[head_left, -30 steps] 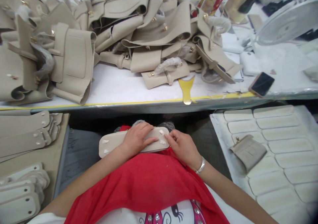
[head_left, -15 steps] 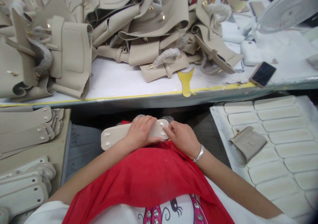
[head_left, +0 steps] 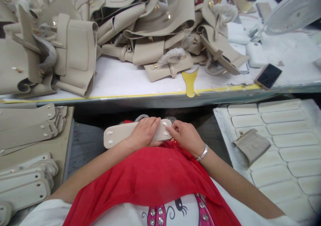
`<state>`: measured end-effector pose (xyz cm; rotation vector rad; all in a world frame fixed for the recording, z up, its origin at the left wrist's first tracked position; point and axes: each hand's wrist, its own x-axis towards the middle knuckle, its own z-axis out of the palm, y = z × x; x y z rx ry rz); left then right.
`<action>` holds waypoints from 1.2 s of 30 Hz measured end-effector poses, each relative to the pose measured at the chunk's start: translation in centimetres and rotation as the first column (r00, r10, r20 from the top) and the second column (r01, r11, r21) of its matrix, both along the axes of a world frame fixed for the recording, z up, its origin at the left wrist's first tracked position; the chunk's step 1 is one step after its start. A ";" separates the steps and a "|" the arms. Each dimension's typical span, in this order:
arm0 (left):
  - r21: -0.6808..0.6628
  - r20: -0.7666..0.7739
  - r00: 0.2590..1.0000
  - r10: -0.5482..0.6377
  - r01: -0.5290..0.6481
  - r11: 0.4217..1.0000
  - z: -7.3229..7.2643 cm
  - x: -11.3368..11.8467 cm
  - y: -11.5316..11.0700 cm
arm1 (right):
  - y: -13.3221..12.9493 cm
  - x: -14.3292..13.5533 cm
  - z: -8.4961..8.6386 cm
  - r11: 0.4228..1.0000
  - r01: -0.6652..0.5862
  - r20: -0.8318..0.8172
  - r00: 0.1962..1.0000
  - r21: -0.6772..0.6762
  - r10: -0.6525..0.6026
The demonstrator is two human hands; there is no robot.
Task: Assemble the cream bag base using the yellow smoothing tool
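Observation:
A long beige panel (head_left: 122,129) with rounded ends lies across my lap, just above the red apron. Small white tabs stick up in pairs near both of its ends. My left hand (head_left: 145,131) is wrapped over the panel right of its middle, fingers together. At the panel's right end my right hand (head_left: 185,135) is curled, thumb and forefinger pinched beside the white tabs; whether a tab is between the fingertips is too small to tell. A silver bracelet (head_left: 202,152) circles the right wrist.
Beige bag parts (head_left: 160,22) are heaped on the white table (head_left: 117,80). A yellow piece (head_left: 190,82) and a phone (head_left: 268,76) lie near its edge. Strips (head_left: 22,132) stack at left. The right board (head_left: 265,176) carries pale panels and a small beige piece (head_left: 253,145).
The whole view has shifted slightly. My left thumb, earlier on top of the panel, now lies along its lower edge. The right hand remains curled at the panel's right end.

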<state>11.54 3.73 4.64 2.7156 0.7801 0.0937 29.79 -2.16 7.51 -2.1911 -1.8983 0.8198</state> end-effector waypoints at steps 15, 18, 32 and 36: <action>-0.052 0.031 0.999 0.041 -0.040 0.998 0.1 0.2 -0.2 | -0.5 -0.3 0.3 1.000 0.006 0.035 0.999 0.010 -0.007; -0.057 0.016 0.999 0.041 -0.040 0.998 0.1 0.3 -0.1 | -0.3 -0.2 0.4 1.000 0.021 -0.018 1.000 -0.017 -0.021; -0.213 0.119 0.988 0.099 -0.072 0.974 0.6 -0.4 0.7 | -0.1 0.7 -2.4 0.950 0.259 -0.547 0.777 -0.173 -0.311; -0.311 -0.005 0.990 0.139 -0.134 0.941 1.4 -1.9 2.2 | 0.5 1.0 -2.0 0.964 0.192 -0.501 0.825 -0.186 -0.261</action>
